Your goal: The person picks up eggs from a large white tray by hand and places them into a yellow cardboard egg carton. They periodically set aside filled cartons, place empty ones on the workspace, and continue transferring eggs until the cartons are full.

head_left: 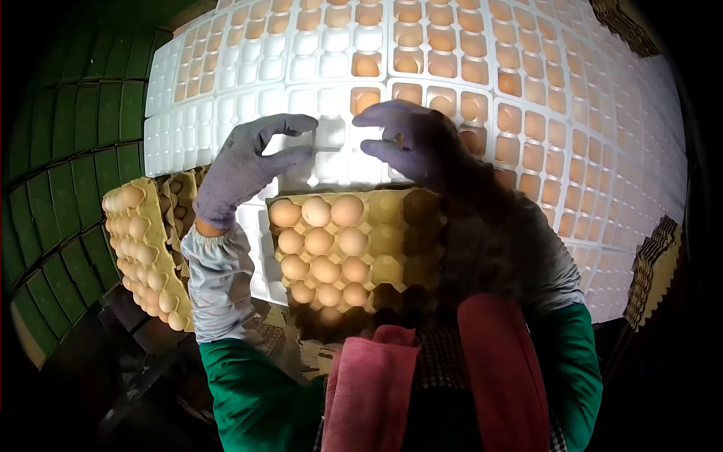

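Note:
My left hand (pixel 248 162), in a grey-purple glove, hovers over a white compartment tray (pixel 330 132). Its thumb and fingers are apart in a C shape, with nothing between them. On the other side of that tray my right hand (pixel 414 143), gloved the same way, also curves with fingers apart and holds nothing I can see. A brown egg (pixel 365 99) sits in a cell just beyond the right fingertips. Below both hands lies a yellowish pulp egg tray (pixel 385 226). Brown eggs (pixel 318 241) fill its left columns, while its shaded right cells show no eggs.
White trays (pixel 248 56) cover the table, many cells holding eggs, especially to the right. A stack of pulp trays with eggs (pixel 143 248) stands at the left. Green crates or panels (pixel 68 166) line the far left. More stacked pulp trays (pixel 654 271) are at the right edge.

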The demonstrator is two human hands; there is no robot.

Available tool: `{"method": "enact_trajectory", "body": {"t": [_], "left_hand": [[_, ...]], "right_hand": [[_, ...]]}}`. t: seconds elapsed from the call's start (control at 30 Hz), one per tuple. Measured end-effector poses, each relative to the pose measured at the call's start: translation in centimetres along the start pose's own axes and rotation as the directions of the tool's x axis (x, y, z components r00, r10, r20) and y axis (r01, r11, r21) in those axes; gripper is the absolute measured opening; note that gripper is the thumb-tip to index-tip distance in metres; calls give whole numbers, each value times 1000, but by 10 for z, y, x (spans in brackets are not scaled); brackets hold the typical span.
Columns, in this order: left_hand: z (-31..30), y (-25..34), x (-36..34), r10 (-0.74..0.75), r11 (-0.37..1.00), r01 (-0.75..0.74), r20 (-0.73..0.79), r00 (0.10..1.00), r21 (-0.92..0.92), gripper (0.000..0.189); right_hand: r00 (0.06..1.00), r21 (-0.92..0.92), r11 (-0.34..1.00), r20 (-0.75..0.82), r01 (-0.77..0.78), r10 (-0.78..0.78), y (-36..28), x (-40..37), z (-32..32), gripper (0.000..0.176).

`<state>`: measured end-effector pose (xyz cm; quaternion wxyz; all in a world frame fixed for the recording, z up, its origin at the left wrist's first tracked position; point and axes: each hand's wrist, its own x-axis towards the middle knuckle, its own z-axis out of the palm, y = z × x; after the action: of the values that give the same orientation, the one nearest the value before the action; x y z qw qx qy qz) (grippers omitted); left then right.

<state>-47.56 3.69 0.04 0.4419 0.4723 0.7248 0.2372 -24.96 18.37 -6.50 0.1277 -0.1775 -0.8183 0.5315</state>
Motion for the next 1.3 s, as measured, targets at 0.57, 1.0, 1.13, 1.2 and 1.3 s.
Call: {"method": "enact_trajectory", "body": {"t": [0.57, 1.0, 1.13, 1.2, 1.3], "left_hand": [[69, -39, -126, -67, 628, -381, -535, 842, -679, 31], [64, -46, -161, -20, 833, -178, -350, 936, -523, 45], [61, -70, -189, 113, 951, -180, -257, 960, -251, 31], [77, -48, -198, 224, 876, -94, -226, 948, 473, 36], [93, -48, -192, 230, 760, -27, -231, 945, 650, 47]], "right_hand": [[964, 457, 878, -134, -146, 230, -50, -78, 44, 26], [937, 590, 757, -2, -280, 348, -71, -124, 53, 39], [994, -582, 813, 68, -30, 86, -99, -117, 85, 33], [960, -796, 604, 193, 34, 200, -100, -108, 104, 31], [952, -828, 555, 227, 77, 206, -99, -106, 110, 27]]}}
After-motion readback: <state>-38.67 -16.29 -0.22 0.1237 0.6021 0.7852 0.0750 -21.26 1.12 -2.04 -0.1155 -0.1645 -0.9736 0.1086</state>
